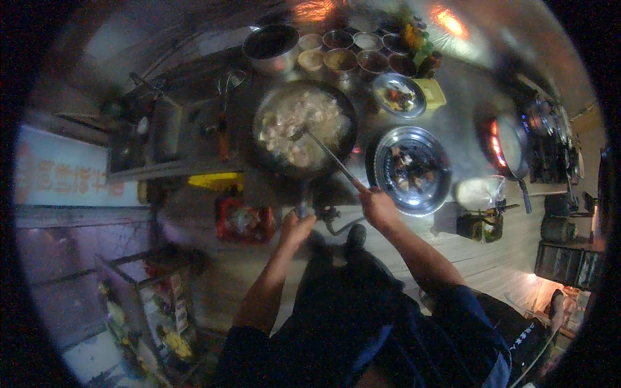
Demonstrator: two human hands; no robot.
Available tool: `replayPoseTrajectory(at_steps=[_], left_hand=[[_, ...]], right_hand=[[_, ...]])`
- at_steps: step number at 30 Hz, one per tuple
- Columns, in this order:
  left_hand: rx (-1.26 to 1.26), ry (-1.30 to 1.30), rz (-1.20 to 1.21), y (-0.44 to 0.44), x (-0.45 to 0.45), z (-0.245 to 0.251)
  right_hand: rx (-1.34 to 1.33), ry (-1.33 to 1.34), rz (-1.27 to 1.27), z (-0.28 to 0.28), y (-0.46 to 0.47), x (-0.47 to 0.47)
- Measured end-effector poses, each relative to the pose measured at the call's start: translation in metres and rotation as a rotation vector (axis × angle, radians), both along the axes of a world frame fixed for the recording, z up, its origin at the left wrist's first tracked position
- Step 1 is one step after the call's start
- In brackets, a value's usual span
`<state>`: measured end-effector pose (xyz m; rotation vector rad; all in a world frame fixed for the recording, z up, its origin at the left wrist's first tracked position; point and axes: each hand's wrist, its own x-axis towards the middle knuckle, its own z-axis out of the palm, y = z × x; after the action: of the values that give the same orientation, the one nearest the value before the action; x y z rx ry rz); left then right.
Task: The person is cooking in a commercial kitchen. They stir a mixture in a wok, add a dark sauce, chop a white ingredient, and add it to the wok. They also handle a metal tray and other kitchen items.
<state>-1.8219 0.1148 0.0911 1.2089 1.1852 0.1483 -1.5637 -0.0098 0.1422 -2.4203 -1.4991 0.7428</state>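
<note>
A large wok (347, 145) stands in front of me, with pale chopped food (296, 121) and cloudy liquid in it; the exact food cannot be told. My left hand (297, 228) is closed around the wok's handle (302, 201). In my right hand (379, 207) is the handle of a long metal ladle (335, 156), whose bowl rests among the food. Just right of the wok, close to my right hand, sits a steel basin (427, 199) with dark and brownish pieces inside. Behind it a steel plate (410, 110) holds mixed chopped ingredients.
Several seasoning pots (339, 58) line the back beside a big dark pot (271, 43). A yellow container (434, 92) lies partly under the plate. Another pan (509, 145) is at the right, near a white bag (478, 191). A red crate (245, 220) stands low at left. Someone in dark clothing (514, 330) is at lower right.
</note>
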Motion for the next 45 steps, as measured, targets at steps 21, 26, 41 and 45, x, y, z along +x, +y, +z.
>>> replayPoseTrajectory(at_steps=[21,26,41,45], left_hand=[[0.201,0.115,0.079,-0.013,0.016,-0.003],[0.136,0.254,-0.022,-0.013,0.024,0.023],[0.26,0.19,-0.017,-0.013,0.031,0.004],[0.283,0.191,0.005,-0.013,0.03,0.017]], right_hand=[[0.199,0.118,-0.095,0.051,-0.003,-0.001],[0.078,0.25,-0.162,0.094,-0.017,0.011],[-0.04,0.956,-0.179,0.174,-0.067,0.033],[-0.12,0.964,-0.281,0.152,-0.055,0.015]])
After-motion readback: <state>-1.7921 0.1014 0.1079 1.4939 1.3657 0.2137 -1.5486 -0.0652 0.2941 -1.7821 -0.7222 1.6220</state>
